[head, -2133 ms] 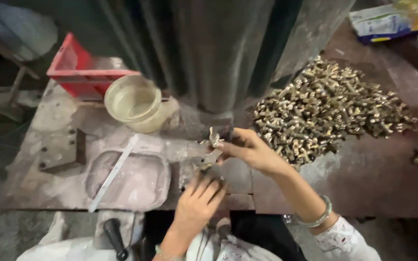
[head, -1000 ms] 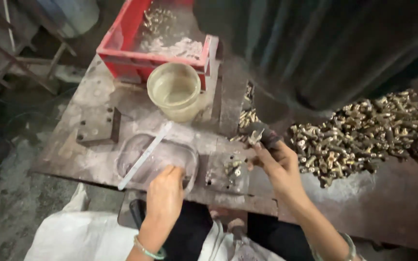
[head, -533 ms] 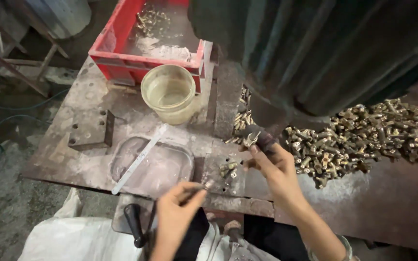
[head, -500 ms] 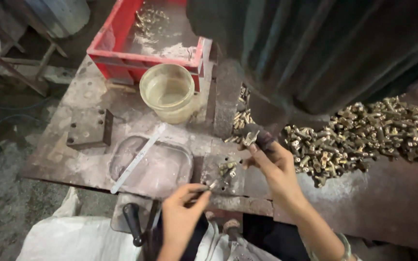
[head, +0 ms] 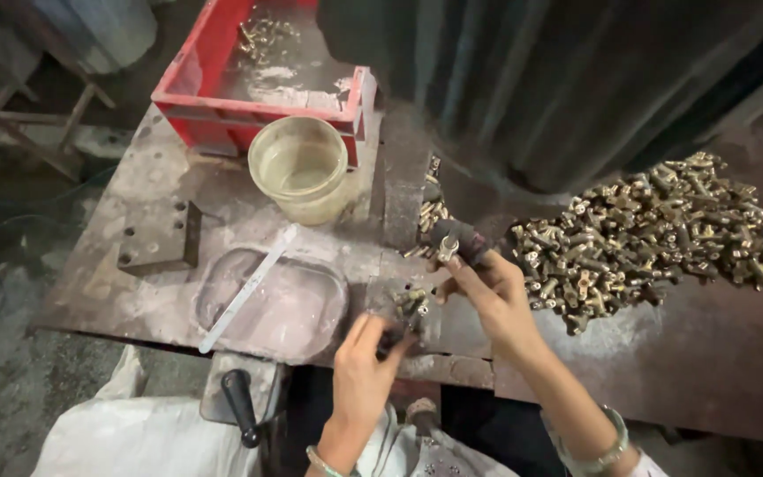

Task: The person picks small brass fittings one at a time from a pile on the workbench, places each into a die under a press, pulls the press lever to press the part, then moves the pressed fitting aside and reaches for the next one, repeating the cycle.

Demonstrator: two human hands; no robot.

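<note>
R. hand (head: 492, 291) pinches a brass fitting (head: 449, 248), axis upright, at the fixture; L. hand (head: 366, 367) nearer, grip pinched on a small part (head: 410, 305) just left-below.

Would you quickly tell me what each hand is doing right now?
Left hand: fingers pinched on a small dark part by the table edge.
Right hand: closed on a small brass fitting.

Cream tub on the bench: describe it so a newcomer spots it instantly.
Start at the red crate at the far left of the metal bench. The cream tub stands just in front of its near right corner, upright and open. It is the only round, pale container; the tray nearer the left hand is flat and grey.
</note>
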